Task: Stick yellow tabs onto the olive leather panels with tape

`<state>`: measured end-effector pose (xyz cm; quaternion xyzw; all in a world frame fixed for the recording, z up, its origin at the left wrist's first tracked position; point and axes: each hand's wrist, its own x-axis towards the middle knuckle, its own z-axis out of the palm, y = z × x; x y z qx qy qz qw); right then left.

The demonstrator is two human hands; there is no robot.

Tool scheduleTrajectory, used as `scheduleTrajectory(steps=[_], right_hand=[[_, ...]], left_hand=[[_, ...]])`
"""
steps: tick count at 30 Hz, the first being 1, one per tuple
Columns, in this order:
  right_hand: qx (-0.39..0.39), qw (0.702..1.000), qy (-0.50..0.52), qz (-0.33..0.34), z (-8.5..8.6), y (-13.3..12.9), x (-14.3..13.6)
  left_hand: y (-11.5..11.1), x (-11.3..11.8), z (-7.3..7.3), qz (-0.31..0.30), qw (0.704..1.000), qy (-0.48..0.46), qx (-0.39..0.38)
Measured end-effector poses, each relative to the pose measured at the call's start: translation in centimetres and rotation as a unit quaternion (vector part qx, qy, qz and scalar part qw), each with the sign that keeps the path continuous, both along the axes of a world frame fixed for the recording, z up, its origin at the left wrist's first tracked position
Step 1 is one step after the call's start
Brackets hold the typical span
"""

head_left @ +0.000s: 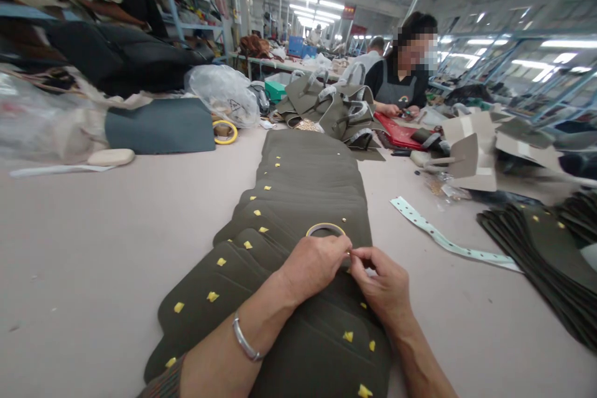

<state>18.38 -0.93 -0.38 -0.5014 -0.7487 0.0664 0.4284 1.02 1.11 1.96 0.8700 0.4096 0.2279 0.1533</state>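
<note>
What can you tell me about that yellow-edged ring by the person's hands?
The yellow-edged ring looks like a narrow roll of tape, with a greyish inner band. Only its far arc shows; the left hand covers the near side and seems to touch it. It sits over the overlapping dark olive pieces, just short of a small shiny stud. Whether it rests on them or is held up, I cannot tell.

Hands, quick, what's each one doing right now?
Left hand: pinched closed by the yellow tape roll.
Right hand: pinched closed, anything held too small to tell.
</note>
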Motion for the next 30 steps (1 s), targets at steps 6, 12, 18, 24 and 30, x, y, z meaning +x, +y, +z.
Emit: scheduleTrajectory(steps=[6, 12, 18, 24, 30], right_hand=[[-0.172, 0.971, 0.159, -0.048, 0.5, 0.0, -0.5], [-0.279, 0.889, 0.344, -0.116, -0.5, 1.4, 1.1], [-0.362, 0.866, 0.338, -0.070, -0.9, 1.9, 2.9], [-0.365, 0.896, 0.251, -0.016, -0.4, 1.8, 2.5], [-0.356, 0.927, 0.120, -0.004, -0.6, 1.7, 2.3]], left_hand=[[-0.2, 0.6, 0.2, 0.019, 0.997, 0.042, 0.069], [-0.7, 1.4, 0.2, 0.019, 0.995, 0.017, 0.096], [0.4, 0.8, -0.2, 0.127, 0.985, 0.112, 0.030], [0.6, 0.8, 0.0, 0.100, 0.984, 0.145, 0.001], [0.5, 1.0, 0.3, 0.089, 0.984, 0.153, -0.019]])
